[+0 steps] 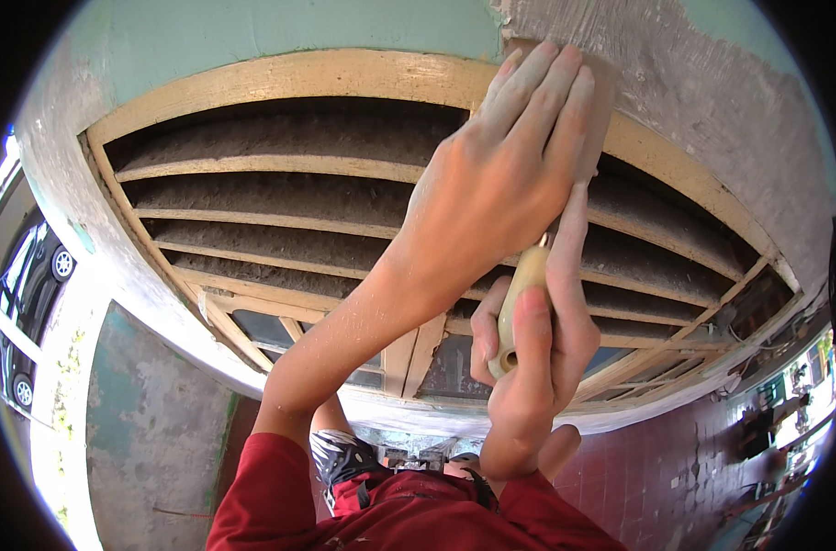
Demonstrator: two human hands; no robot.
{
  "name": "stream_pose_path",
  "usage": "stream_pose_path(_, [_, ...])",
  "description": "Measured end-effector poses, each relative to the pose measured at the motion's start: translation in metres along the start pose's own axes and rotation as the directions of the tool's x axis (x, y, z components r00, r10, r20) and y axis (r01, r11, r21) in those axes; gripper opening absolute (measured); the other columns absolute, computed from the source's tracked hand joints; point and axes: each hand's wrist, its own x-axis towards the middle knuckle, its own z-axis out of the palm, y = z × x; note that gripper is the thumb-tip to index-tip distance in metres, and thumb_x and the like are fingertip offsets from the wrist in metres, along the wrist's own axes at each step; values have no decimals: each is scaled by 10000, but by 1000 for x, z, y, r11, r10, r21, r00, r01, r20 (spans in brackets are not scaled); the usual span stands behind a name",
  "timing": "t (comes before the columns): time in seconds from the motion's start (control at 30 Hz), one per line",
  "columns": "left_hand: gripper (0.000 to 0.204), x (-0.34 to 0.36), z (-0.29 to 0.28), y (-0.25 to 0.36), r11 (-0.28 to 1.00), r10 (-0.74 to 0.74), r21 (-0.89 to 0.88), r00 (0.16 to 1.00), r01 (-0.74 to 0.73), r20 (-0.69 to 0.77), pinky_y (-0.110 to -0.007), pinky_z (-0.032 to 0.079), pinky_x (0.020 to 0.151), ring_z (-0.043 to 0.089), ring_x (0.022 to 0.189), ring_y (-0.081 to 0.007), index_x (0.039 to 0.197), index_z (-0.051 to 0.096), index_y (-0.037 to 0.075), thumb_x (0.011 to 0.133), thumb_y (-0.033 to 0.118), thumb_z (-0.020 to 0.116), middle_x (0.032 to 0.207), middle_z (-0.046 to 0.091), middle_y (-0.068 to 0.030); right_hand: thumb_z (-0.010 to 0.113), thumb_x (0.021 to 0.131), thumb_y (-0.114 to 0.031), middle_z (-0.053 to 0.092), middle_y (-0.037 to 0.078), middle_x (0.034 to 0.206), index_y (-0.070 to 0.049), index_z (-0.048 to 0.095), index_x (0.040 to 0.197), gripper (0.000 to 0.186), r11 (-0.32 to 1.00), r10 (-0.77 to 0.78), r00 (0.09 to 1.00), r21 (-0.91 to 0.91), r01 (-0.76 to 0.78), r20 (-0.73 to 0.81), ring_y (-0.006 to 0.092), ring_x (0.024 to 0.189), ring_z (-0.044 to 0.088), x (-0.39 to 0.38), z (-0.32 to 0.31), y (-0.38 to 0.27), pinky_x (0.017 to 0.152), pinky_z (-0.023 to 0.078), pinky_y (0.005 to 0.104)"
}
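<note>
A wide putty knife (528, 266) with a pale yellowish handle slants up against the wall, over the upper edge of a wooden louvre frame (344, 75). My right hand (560, 335) is closed around the handle, thumb along it, one finger stretched up toward the blade. Flat over the blade lies my left hand (505, 174), its fingers straight and pointing up. It hides most of the blade; a greyish strip shows beside the fingers. Grey-white dust or filler coats the fingers of both hands. Around the blade's tip, rough grey plaster (702, 110) meets pale green paint (390, 28).
Dusty wooden slats (271, 165) fill the louvre frame, with window panes (450, 363) below. A low wall (151, 413) with patchy green paint stands at the left. Beyond it is a parked dark car (32, 303). Reddish floor tiles (656, 468) lie far below.
</note>
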Motion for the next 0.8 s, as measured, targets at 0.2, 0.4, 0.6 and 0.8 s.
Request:
stream_pose_path(0.2, [531,-1,-1,1,1000,3,-6,1000,-3,13,-451,492,1108,598,1259,-381,1247,577,-139,797,136,632,1309,617,-262,353,1029,-72,686,204,1201,85,250,1587,588,1000,5,999,-8,-5,36,25,551,477,-2,-3,2,494,396,223])
stream_pose_path(0.4, [542,5,-4,0,999,2,35,999,-3,35,-445,489,1110,597,1262,-374,1253,573,-145,790,130,633,1308,617,-266,367,1037,-90,663,214,1258,102,240,1581,591,1000,3,1000,-22,-3,4,24,569,480,-1,-1,3,503,401,222])
stream_pose_path(0.6, [538,4,-3,0,999,12,44,999,-14,44,-439,485,1113,595,1262,-371,1247,579,-143,789,135,625,1314,616,-265,364,1043,-96,661,203,1234,106,210,1587,600,999,17,999,36,-19,51,21,592,472,1,-7,1,515,402,221])
stream_pose_path(0.8, [526,5,-3,-1,999,6,33,1000,-6,27,-432,483,1113,597,1261,-367,1236,586,-142,787,131,623,1310,621,-263,363,1041,-84,690,132,1007,93,205,1594,602,1000,-7,1000,4,7,-15,22,588,458,4,2,4,519,394,217])
